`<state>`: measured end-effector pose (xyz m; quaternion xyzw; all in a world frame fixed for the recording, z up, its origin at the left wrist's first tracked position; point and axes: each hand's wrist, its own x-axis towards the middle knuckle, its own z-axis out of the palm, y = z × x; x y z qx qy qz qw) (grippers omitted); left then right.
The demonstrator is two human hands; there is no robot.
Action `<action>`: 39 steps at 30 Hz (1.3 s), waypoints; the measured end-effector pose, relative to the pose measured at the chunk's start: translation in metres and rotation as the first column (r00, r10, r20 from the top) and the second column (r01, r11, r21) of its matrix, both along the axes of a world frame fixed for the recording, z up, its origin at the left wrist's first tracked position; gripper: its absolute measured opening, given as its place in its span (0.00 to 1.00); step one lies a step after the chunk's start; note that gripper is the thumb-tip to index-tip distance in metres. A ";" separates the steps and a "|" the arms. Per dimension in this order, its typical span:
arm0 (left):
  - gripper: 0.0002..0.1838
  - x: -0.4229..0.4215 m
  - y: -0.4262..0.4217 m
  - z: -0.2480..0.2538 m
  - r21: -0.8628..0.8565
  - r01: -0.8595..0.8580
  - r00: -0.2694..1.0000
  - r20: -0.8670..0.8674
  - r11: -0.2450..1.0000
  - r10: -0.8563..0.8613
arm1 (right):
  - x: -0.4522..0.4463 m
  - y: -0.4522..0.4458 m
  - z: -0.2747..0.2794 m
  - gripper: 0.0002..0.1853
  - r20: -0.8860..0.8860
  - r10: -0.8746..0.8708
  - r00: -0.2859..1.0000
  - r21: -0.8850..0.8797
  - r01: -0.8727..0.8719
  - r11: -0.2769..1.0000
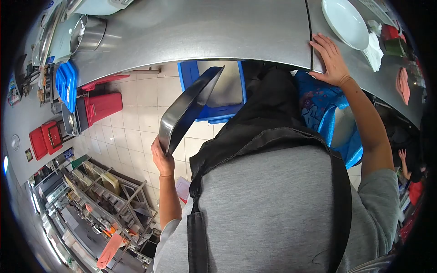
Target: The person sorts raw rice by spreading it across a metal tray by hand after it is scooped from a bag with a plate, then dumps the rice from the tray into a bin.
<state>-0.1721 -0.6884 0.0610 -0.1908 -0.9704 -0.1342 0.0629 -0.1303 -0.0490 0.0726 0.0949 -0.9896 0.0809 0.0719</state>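
Note:
My left hand (163, 159) grips a steel food pan (184, 107) by its near end. The pan is tilted on edge, in front of the counter and over the floor. Behind it, under the counter edge, stands a blue plastic bin (223, 111), partly covered by the pan. My right hand (331, 63) lies on the metal counter (218, 32) with its fingers stretched out, across a dark seam. Just beyond those fingers is a white oval plate (346, 22). A crumpled white cloth or paper (374, 51) sits at the plate's edge.
A shiny blue bag (325, 113) stands below the counter by my right leg. To the left are a steel pot (93, 34), blue plastic trays (67, 86), a red bin (104, 108) and a metal rack (109, 191). Another person's hand (402, 154) shows at far right.

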 end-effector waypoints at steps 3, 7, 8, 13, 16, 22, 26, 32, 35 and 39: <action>0.29 -0.013 -0.003 0.009 0.082 -0.094 0.995 -0.015 0.992 0.095 | 0.000 0.001 0.002 0.50 0.000 -0.011 1.000 0.006 0.011 1.000; 0.29 -0.037 -0.066 0.062 0.315 -0.275 0.961 0.126 0.908 0.247 | 0.001 0.001 0.001 0.50 -0.008 -0.002 1.000 0.002 0.002 1.000; 0.26 -0.041 -0.089 0.087 0.317 -0.512 0.844 0.360 0.798 0.398 | 0.001 0.003 0.001 0.50 -0.002 0.004 1.000 -0.008 -0.004 1.000; 0.24 -0.047 -0.126 0.174 0.572 -0.540 0.842 0.389 0.618 0.375 | 0.000 0.007 0.001 0.47 -0.009 0.017 1.000 -0.036 -0.017 0.999; 0.27 -0.055 -0.113 0.174 0.698 -0.539 0.840 0.406 0.471 0.360 | 0.005 -0.003 0.005 0.42 -0.016 -0.073 0.997 -0.062 0.072 0.996; 0.30 -0.128 -0.097 0.089 0.590 -0.790 0.612 0.744 0.165 0.269 | -0.022 -0.046 -0.003 0.37 0.301 -0.612 0.731 -0.950 0.173 -0.261; 0.12 -0.188 -0.036 0.031 0.594 -0.698 0.681 0.724 0.399 0.114 | -0.046 0.004 0.010 0.34 0.558 -0.606 0.567 -0.687 -0.094 -0.720; 0.10 -0.241 0.110 0.007 0.540 -0.517 0.729 0.684 0.664 0.011 | -0.038 0.057 -0.020 0.26 0.517 -0.619 0.591 -0.691 -0.139 -0.710; 0.17 -0.240 0.185 0.027 0.558 -0.445 0.710 0.696 0.701 -0.104 | -0.002 0.039 0.007 0.26 0.498 -0.662 0.561 -0.755 -0.096 -0.649; 0.25 -0.267 0.225 0.002 0.662 -0.245 0.805 0.546 0.709 -0.232 | 0.097 0.035 0.021 0.24 0.557 -0.697 0.451 -0.804 0.083 -0.588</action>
